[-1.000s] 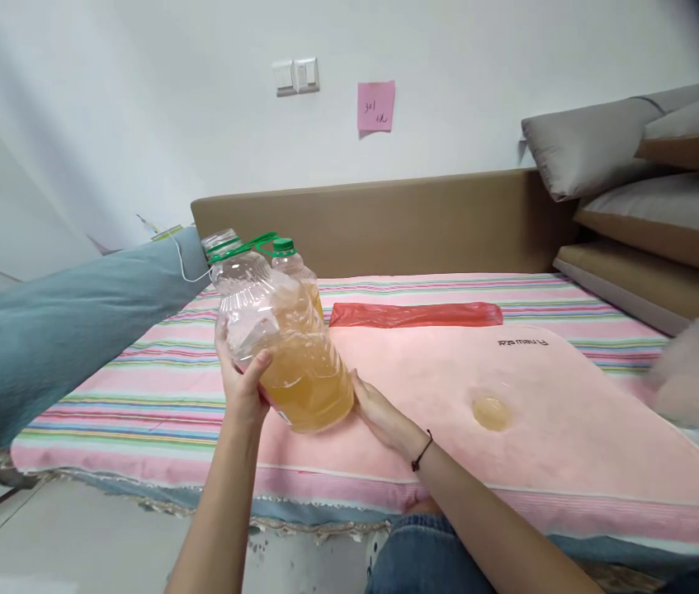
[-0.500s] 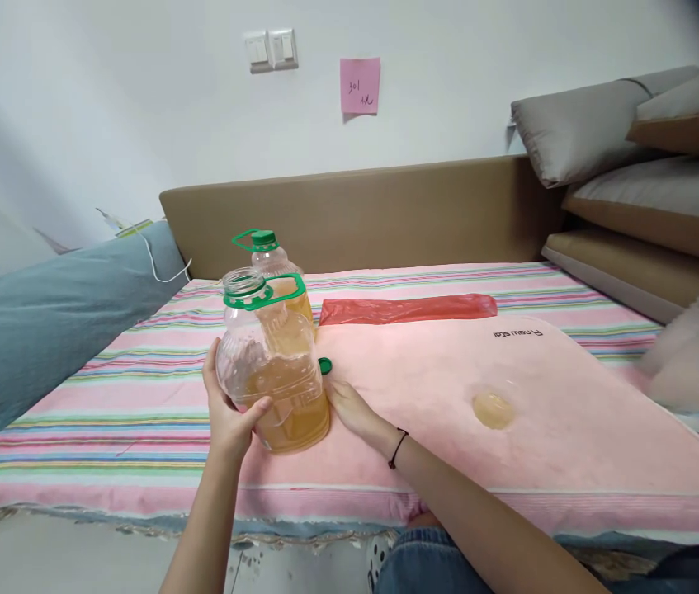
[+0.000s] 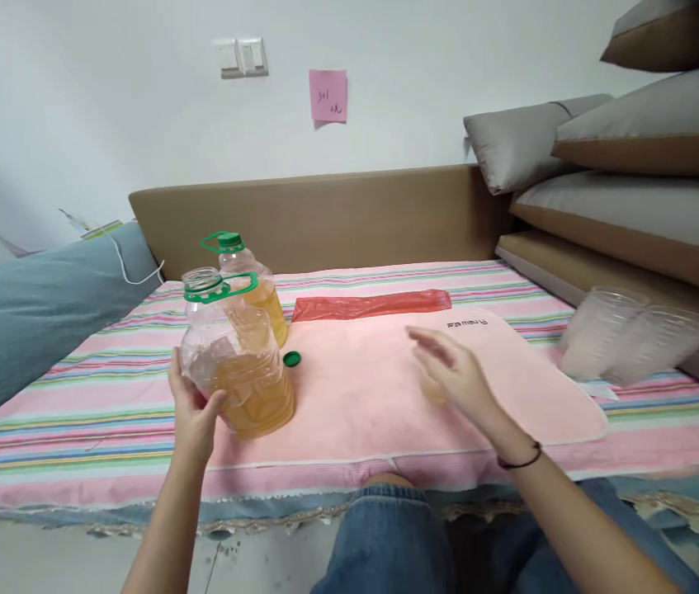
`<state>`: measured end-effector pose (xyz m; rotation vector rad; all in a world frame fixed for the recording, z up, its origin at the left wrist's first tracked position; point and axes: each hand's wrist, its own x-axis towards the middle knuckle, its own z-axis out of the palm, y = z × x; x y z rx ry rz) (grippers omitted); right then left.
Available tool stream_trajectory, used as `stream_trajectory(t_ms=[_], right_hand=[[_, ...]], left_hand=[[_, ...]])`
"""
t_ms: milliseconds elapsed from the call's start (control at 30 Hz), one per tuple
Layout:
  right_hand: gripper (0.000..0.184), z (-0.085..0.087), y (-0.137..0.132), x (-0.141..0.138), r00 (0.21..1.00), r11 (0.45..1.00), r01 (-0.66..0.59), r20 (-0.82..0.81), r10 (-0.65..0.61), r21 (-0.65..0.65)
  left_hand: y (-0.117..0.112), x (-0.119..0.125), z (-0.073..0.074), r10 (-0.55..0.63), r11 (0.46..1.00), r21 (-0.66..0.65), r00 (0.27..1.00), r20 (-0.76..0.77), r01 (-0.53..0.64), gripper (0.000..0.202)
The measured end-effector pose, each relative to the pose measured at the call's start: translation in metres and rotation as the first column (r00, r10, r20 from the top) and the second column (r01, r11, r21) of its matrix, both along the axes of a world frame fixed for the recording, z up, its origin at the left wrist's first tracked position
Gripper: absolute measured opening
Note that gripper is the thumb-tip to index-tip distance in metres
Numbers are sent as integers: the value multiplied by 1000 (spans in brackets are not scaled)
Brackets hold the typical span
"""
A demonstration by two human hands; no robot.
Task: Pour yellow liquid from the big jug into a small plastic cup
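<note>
- Left hand (image 3: 191, 410): wrapped round the lower left side of the open jug (image 3: 234, 359), fingers curled on its wall and thumb across the front; the grip is closed on the jug.
- Open jug: clear plastic, roughly half full of amber liquid, neck uncapped, green collar and carry handle (image 3: 225, 286) at the top. It stands upright near the front left of the pink towel (image 3: 355, 396).
- Right hand (image 3: 454, 375): held above the middle of the pink towel with fingers spread and loose, holding nothing. It is motion-blurred and well apart from the jug.
- Green cap (image 3: 291, 358): lies loose on the pink towel just beside the open jug, on its right.
- Second jug (image 3: 250, 285): capped in green, also holding amber liquid, upright directly behind the open jug.
- Red plastic bag (image 3: 370, 304): stretched flat along the far edge of the pink towel.
- Striped sheet (image 3: 77, 396): covers the bed beneath the towel.
- Clear plastic cups (image 3: 634, 334): two, lying tilted at the right on the sheet, blurred.
- Grey-blue bolster (image 3: 33, 313): at the left edge.
- Cushions (image 3: 621, 165): stacked at the right, against the wall.
- Pink note (image 3: 328, 85): fixed to the wall, beside a switch plate (image 3: 240, 57).
</note>
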<state>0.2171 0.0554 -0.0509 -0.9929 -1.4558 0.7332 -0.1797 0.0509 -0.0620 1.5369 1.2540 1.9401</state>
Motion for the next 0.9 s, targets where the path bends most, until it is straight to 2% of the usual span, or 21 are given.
stream_trajectory(t_ms=[33, 100, 167, 200, 233, 267, 300, 333, 367, 433, 467, 533, 600, 700, 900], right_hand=[[42, 2, 1, 25, 988, 987, 149, 27, -151, 59], [42, -3, 4, 69, 962, 961, 272, 21, -273, 45], [42, -20, 6, 99, 953, 953, 302, 44, -301, -30], [42, -31, 6, 108, 956, 954, 290, 56, -287, -75], [43, -42, 6, 113, 963, 956, 266, 66, -260, -121], [43, -53, 6, 114, 972, 958, 235, 70, -226, -163], [43, -63, 5, 114, 979, 959, 201, 72, -190, -199], [42, -71, 4, 111, 985, 959, 168, 72, -156, -228], [41, -77, 3, 108, 990, 958, 137, 73, -123, -252], [37, -84, 1, 100, 995, 954, 85, 82, -64, -287], [35, -86, -1, 97, 995, 952, 64, 88, -39, -299], [31, -85, -3, 93, 995, 949, 35, 103, -3, -314], [27, -82, -4, 89, 993, 949, 28, 119, 10, -314], [24, -75, -6, 86, 990, 950, 38, 143, 7, -311], [18, -62, -8, 90, 982, 941, 89, 190, -27, -327]], left_hand=[[-5, 4, 2, 21, 999, 33, 998, 54, -22, 105], [-17, 17, 6, 107, 979, 154, 983, 148, -130, 85], [-33, 39, 12, 204, 915, 324, 969, 142, -240, 63], [-41, 54, 13, 231, 884, 399, 970, 81, -244, 57], [-49, 73, 14, 219, 889, 420, 975, -37, -184, 54], [-54, 94, 14, 185, 914, 396, 962, -203, -92, 48], [-58, 118, 11, 103, 950, 312, 918, -382, 22, 40], [-58, 144, 7, -38, 978, 155, 851, -524, 139, 34], [-55, 170, 2, -187, 973, 0, 793, -581, 229, 29], [-42, 218, -13, -379, 925, -244, 754, -536, 292, 26], [-32, 239, -21, -430, 896, -332, 758, -491, 293, 25], [-12, 271, -34, -472, 852, -442, 775, -421, 280, 39], [5, 290, -41, -474, 837, -477, 792, -385, 268, 52], [21, 301, -40, -486, 818, -500, 806, -338, 284, 61], [43, 310, -24, -505, 799, -510, 815, -283, 318, 40]])
